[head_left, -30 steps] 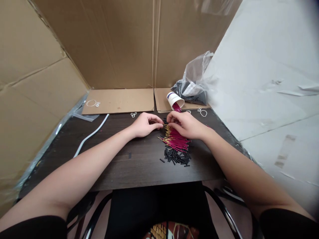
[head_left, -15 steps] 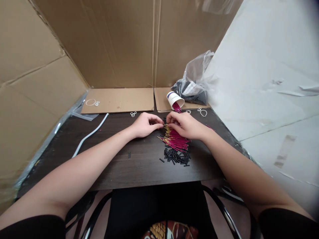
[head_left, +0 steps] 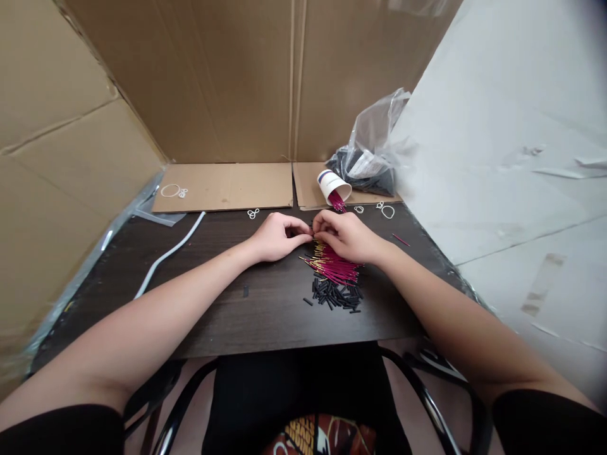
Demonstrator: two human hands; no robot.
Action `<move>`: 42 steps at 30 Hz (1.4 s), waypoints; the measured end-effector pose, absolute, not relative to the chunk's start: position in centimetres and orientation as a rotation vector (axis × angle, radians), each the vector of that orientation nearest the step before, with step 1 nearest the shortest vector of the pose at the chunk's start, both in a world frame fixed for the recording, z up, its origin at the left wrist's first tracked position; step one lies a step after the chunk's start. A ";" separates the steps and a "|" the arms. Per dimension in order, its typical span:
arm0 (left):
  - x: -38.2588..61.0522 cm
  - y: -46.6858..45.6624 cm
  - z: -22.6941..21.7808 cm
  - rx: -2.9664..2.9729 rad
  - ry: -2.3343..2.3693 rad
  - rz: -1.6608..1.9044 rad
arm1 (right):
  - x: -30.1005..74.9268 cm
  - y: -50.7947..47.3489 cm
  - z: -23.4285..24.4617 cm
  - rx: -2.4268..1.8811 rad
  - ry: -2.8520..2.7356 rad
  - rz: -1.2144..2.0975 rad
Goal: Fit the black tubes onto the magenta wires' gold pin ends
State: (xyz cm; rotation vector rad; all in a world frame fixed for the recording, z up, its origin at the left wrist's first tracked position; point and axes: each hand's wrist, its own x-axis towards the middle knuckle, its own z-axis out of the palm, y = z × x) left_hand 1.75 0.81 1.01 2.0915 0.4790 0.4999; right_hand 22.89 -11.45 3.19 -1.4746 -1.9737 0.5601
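My left hand (head_left: 281, 237) and my right hand (head_left: 347, 236) meet fingertip to fingertip at the far end of a pile of thin magenta wires (head_left: 337, 268) with gold-coloured tips. Both hands are closed in a pinch; what lies between the fingers is too small and covered to make out. My right hand hides part of the wire pile. Nearer to me, a heap of short black tubes (head_left: 336, 294) touches the wires. Beyond my right hand a white paper cup (head_left: 327, 182) lies on its side, with more magenta wires spilling from its mouth.
Behind the cup sits a clear plastic bag (head_left: 372, 167) of black pieces. White rubber bands (head_left: 253, 214) lie about the dark table (head_left: 222, 316). A pale grey tube (head_left: 173, 249) lies at left. Cardboard walls (head_left: 227, 82) stand behind and at left, a white panel (head_left: 516, 158) at right.
My right hand has shifted slightly left, so its fingertips now touch those of my left hand. A single magenta wire at right now shows fully. The view has tilted a little.
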 end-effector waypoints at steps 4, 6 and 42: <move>1.7 0.8 1.1 2.092 0.486 0.497 | 22.9 -11.5 3.1 -1.404 -1.966 0.563; 1.7 0.8 1.0 2.081 0.485 0.499 | 23.1 -11.6 3.3 -1.412 -1.951 0.599; 1.9 1.1 0.8 2.106 0.526 0.556 | 24.8 -11.8 4.5 -1.536 -1.968 0.453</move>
